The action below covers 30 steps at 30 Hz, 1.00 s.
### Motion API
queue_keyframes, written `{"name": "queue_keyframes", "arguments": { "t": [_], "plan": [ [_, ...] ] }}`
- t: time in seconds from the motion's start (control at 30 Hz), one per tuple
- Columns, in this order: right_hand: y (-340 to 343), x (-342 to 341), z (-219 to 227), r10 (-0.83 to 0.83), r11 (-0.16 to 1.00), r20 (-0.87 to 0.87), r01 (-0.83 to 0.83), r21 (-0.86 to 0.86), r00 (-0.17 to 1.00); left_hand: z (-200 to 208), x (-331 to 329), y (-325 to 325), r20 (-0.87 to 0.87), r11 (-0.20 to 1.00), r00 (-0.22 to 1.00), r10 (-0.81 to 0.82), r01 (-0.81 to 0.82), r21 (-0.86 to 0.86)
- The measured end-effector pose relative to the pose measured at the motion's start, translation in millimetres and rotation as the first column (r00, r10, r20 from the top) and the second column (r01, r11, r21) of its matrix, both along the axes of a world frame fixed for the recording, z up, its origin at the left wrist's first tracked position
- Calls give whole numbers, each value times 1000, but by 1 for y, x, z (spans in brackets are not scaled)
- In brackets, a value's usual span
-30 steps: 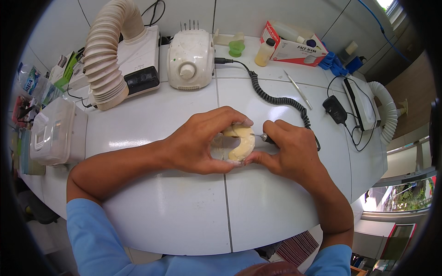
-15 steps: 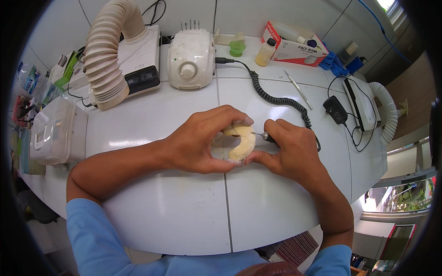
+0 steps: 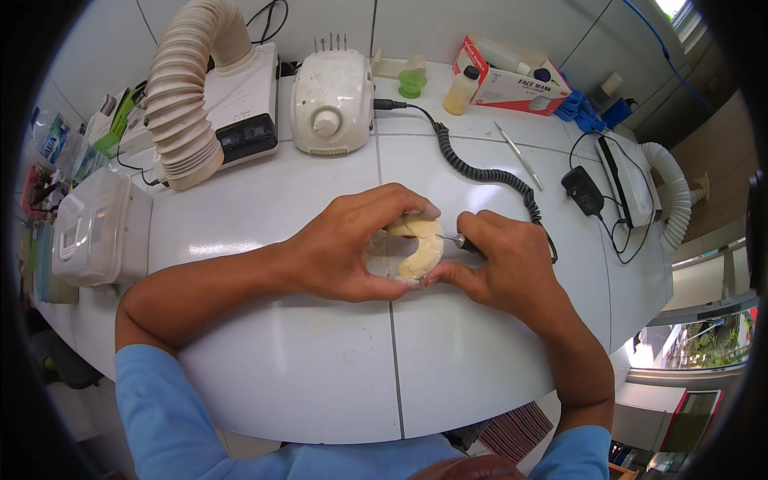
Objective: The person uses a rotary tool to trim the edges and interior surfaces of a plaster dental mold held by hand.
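Note:
A pale yellow, horseshoe-shaped dental cast (image 3: 428, 248) is held above the table by my left hand (image 3: 348, 240), thumb at its near end and fingers at its far end. My right hand (image 3: 508, 256) grips a rotary handpiece (image 3: 465, 241), mostly hidden in the fist. Its thin bit meets the outer right side of the cast, or is very close to it. The right thumb reaches over to the cast's near end, beside the left thumb. Pale dust coats the left fingertips. A black coiled cord (image 3: 480, 170) runs from the right hand to a white control box (image 3: 332, 102).
Small burs (image 3: 330, 42) stand on the control box. Left of it are a ribbed hose (image 3: 180, 96) over a white unit and a lidded plastic box (image 3: 104, 228). Behind lie a mask box (image 3: 520, 88), a yellowish bottle (image 3: 462, 90), a green cup (image 3: 412, 83), a slim tool (image 3: 518, 156) and a black adapter (image 3: 582, 192).
The handpiece bit has shifted very slightly down along the cast's right side, with a small turn of my right hand. My left hand and the cast look nearly still.

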State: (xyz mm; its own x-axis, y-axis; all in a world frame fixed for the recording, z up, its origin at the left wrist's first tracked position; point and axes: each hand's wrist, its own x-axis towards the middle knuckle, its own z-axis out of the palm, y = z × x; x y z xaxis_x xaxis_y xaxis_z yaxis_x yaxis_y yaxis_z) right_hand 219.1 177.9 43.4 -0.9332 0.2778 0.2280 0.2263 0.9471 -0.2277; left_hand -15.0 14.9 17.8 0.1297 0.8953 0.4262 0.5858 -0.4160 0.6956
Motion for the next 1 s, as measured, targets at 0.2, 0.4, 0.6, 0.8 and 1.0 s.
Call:
{"name": "queue_keyframes", "arguments": {
  "t": [0.2,0.4,0.6,0.8,1.0],
  "plan": [
    [1,-1,0,7,1000,-24,-7,-3,1000,2,0,0,1,1000,1000,0,0,-13],
    [0,0,0,-1,1000,-7,0,-4,1000,0,0,0,0,1000,1000,-1,1,-9],
    [1,-1,-1,1,1000,-12,-1,-5,1000,1,0,-1,-4,1000,1000,6,-6,-11],
    [0,-1,1,1,1000,-3,-1,-15,1000,1,0,-1,-1,1000,1000,-1,1,-15],
    [-1,0,0,12,1000,13,-12,-5,1000,2,1,0,-1,1000,1000,-1,1,-21]
  ]
}}
